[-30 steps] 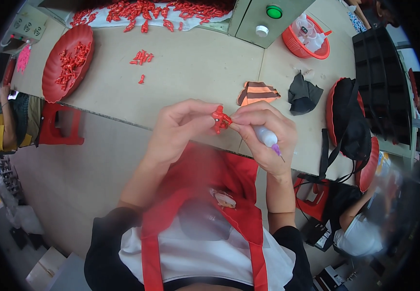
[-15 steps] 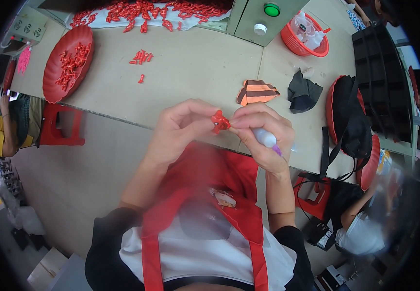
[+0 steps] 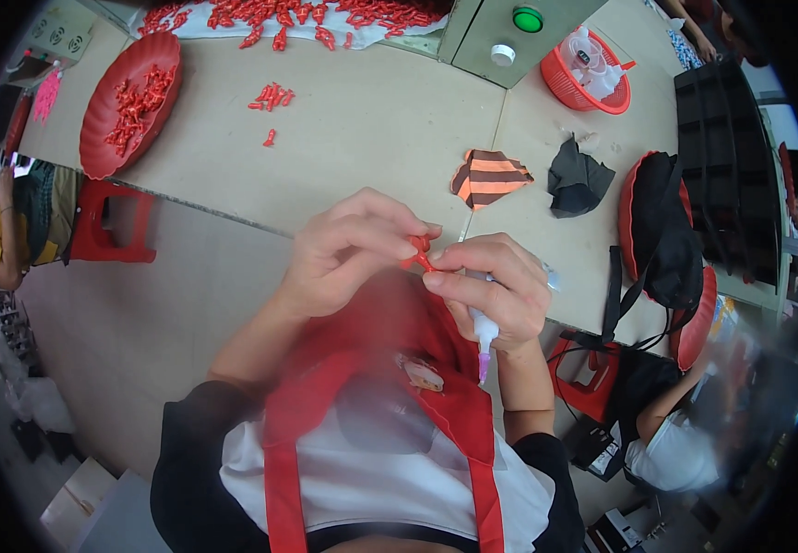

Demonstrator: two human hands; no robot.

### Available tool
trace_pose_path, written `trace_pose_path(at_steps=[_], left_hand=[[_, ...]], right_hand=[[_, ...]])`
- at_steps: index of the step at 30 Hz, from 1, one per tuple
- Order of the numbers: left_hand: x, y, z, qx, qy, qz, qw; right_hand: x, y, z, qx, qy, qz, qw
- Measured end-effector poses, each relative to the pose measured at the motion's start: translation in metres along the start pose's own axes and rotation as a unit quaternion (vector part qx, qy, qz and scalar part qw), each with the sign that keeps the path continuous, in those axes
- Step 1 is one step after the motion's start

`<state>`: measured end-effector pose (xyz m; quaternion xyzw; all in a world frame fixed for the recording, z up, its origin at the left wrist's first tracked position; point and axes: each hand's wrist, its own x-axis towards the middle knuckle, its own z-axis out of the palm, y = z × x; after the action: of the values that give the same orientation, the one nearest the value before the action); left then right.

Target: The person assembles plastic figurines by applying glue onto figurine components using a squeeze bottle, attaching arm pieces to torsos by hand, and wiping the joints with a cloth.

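Observation:
Above the table's front edge, my left hand point(image 3: 339, 253) is closed, pinching a small glossy red toy figure point(image 3: 422, 252) between thumb and fingers. My right hand point(image 3: 505, 286) grips the same piece from the other side with thumb and forefinger. Tucked in the right hand is a slim white squeeze bottle point(image 3: 484, 330), its purple nozzle pointing down toward me. Fingers cover much of the figure, so its details are hidden. Farther off on the table lie a cluster of small red parts point(image 3: 271, 97) and a single red part point(image 3: 270, 138).
At far left stands a red scalloped tray point(image 3: 104, 101) of red parts. Red figures cover a white cloth point(image 3: 371, 35) beside a green machine housing point(image 3: 482, 55). Rightward are a striped cloth point(image 3: 491, 180), black cloth point(image 3: 579, 180), red basket point(image 3: 560, 83) and black bag point(image 3: 666, 240). People sit both sides.
The bottle in my right hand has swung from lying slantwise to pointing down toward me. The red figure has turned between my fingers, and my right fingers now overlap it more.

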<state>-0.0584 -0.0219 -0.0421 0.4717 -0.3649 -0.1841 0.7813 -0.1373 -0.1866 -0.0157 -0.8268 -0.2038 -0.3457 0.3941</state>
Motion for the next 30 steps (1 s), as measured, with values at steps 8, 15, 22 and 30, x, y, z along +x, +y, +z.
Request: trace_pose_path(at_steps=[8,15,22,30], left_hand=[[-0.002,-0.001,-0.002,-0.011,0.003,0.021,1.0],[-0.002,0.0,-0.002,-0.007,0.005,0.021,1.0],[-0.005,0.001,0.0,0.001,0.014,-0.01,1.0],[-0.007,0.0,-0.006,0.001,0.013,-0.025,1.0]], right_hand=[[0.003,0.0,0.0,0.013,-0.013,-0.006,1.0],[0.007,-0.002,0.002,0.005,0.0,-0.003,1.0],[0.007,-0.003,0.002,0.031,0.007,0.02,0.999],[0.006,-0.001,0.007,0.048,0.016,0.048,0.998]])
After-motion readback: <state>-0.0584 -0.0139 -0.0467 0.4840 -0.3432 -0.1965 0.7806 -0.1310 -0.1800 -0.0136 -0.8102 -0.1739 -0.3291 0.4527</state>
